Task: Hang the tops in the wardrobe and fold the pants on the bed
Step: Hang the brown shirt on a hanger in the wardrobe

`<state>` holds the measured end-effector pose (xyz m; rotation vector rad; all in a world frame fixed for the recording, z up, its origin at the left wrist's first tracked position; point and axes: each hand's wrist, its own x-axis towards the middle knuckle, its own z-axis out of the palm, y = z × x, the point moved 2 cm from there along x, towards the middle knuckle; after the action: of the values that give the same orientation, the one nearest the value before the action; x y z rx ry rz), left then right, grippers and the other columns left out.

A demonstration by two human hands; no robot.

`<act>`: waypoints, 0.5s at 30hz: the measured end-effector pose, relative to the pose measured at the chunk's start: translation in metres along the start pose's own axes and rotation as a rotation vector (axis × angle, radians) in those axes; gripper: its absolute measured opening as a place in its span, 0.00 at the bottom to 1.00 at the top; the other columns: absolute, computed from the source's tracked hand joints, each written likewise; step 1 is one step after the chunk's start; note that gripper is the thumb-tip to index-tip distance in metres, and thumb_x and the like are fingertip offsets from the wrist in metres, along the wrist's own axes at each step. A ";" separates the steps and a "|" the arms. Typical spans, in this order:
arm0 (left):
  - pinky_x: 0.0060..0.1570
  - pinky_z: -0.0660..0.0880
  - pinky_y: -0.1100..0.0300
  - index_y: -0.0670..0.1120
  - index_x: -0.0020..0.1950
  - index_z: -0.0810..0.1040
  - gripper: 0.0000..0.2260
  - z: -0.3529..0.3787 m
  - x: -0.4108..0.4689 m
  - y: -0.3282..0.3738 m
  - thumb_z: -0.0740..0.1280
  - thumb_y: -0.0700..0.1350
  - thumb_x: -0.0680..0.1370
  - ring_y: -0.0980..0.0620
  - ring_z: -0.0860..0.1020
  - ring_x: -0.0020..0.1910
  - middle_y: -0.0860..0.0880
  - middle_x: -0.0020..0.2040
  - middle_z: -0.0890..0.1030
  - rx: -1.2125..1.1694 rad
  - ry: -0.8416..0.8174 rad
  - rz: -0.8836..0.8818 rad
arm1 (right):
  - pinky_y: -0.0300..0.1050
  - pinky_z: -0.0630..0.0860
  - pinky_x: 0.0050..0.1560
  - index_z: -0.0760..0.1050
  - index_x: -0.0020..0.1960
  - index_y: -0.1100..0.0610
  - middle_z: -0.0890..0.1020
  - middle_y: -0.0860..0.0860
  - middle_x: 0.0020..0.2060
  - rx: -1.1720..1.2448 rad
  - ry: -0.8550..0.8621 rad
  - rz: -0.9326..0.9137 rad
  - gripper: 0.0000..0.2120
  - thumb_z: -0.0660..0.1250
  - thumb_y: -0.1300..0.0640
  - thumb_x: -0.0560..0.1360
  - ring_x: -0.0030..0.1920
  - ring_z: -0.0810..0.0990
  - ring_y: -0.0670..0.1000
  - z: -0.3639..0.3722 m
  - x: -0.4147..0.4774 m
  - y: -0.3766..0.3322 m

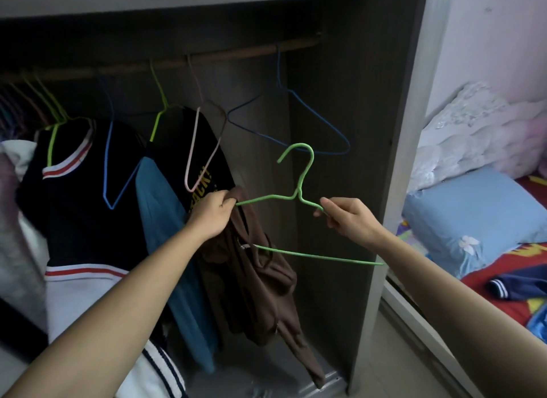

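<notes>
A green wire hanger (299,190) is held in front of the open wardrobe. My left hand (211,215) grips a brown top (260,291) bunched at the hanger's left shoulder; the top hangs down from there, with the hanger's left end inside it. My right hand (346,217) pinches the hanger's right shoulder. The hanger's bottom bar (319,257) sticks out to the right of the fabric. Above, the wooden rail (236,55) runs across the wardrobe.
On the rail hang empty blue (299,122) and pink (204,149) hangers, and a dark striped top (74,190) and a black-and-teal shirt (165,208). To the right, a bed with a blue pillow (464,217) and navy pants (515,285) on a red sheet.
</notes>
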<state>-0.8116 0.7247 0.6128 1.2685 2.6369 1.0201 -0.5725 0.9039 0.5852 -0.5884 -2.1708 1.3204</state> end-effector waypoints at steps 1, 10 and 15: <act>0.44 0.72 0.52 0.47 0.39 0.73 0.16 0.000 -0.001 0.003 0.57 0.52 0.82 0.40 0.79 0.44 0.46 0.38 0.78 -0.008 -0.007 0.000 | 0.43 0.69 0.35 0.84 0.44 0.50 0.76 0.47 0.28 -0.018 0.027 -0.014 0.19 0.59 0.42 0.82 0.30 0.72 0.45 0.000 0.000 0.004; 0.57 0.71 0.51 0.47 0.50 0.79 0.19 0.016 -0.006 0.048 0.55 0.57 0.74 0.49 0.78 0.53 0.50 0.49 0.82 -0.292 -0.148 0.028 | 0.36 0.68 0.33 0.82 0.44 0.51 0.77 0.48 0.30 -0.075 0.080 -0.049 0.18 0.59 0.43 0.82 0.28 0.72 0.41 0.028 0.002 -0.007; 0.47 0.66 0.52 0.46 0.39 0.71 0.11 0.017 -0.014 0.061 0.56 0.53 0.71 0.50 0.72 0.43 0.50 0.38 0.74 -0.350 -0.227 0.061 | 0.35 0.68 0.32 0.82 0.45 0.51 0.78 0.48 0.30 -0.121 0.076 -0.102 0.17 0.59 0.44 0.82 0.28 0.72 0.41 0.031 -0.001 -0.012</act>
<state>-0.7554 0.7515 0.6313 1.2995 2.1502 1.1996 -0.5926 0.8770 0.5837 -0.5573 -2.1994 1.1023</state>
